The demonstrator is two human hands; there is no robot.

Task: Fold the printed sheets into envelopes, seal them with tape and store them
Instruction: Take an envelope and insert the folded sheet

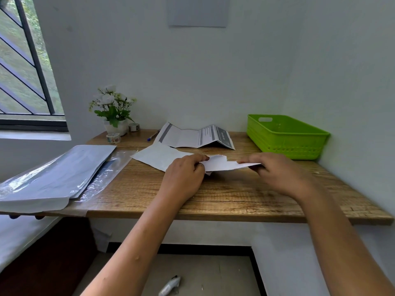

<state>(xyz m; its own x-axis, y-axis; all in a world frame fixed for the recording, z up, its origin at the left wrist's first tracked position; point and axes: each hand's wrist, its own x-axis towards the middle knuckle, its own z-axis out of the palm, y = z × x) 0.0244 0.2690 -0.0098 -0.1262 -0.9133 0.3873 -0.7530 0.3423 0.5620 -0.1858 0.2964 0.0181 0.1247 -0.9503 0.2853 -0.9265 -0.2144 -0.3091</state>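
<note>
A white paper piece with a ragged top edge [220, 163] is held just above the wooden table [213, 197]. My left hand [186, 174] pinches its left end and my right hand [275, 171] pinches its right end. Behind my left hand a plain white sheet [158, 155] lies flat. Farther back a printed sheet [192, 136] with fold creases stands partly raised like a tent. Two tape rolls sit at the back left, a patterned one [113, 138] and a smaller one [134, 126]. A green plastic basket [286, 135] stands at the back right; nothing shows inside it.
Grey plastic mailer bags and clear film [57, 171] overhang the table's left edge. A potted white flower [113, 112] and a blue pen [153, 135] sit at the back. Walls close the back and right; a barred window is at left. A small tube [170, 286] lies on the floor.
</note>
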